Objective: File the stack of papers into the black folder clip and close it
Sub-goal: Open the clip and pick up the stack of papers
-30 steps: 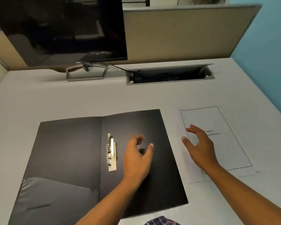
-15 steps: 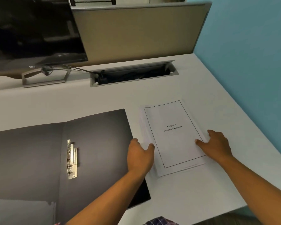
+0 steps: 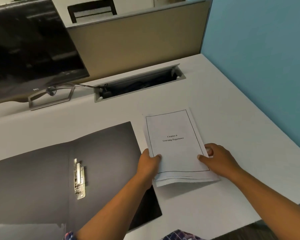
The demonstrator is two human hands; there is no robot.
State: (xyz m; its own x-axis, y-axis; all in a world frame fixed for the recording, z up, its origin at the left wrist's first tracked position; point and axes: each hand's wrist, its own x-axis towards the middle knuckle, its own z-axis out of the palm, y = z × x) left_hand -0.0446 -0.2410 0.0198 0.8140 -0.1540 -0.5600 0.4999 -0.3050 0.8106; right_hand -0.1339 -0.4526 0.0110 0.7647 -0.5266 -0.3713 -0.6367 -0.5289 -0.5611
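Note:
A black folder [image 3: 42, 184] lies open and flat on the white desk, with its metal clip [image 3: 79, 179] along the spine. Right of it is a stack of white papers [image 3: 175, 144] whose top sheet reads "Chapter 6 Learning Experience". My left hand [image 3: 148, 163] grips the stack's left edge, thumb on top. My right hand [image 3: 216, 158] grips the right edge, thumb on top. The near end of the stack is raised off the desk and its sheets fan slightly.
A dark monitor [image 3: 29, 49] on a metal stand [image 3: 50, 97] is at the back left. An open cable tray [image 3: 139, 84] is set into the desk behind the papers. A beige partition [image 3: 137, 40] and a blue wall [image 3: 267, 66] border the desk; its front edge is near right.
Both hands left the folder area, reached the paper stack and closed on its two side edges. The stack's near end has come up off the desk. The view shifted right.

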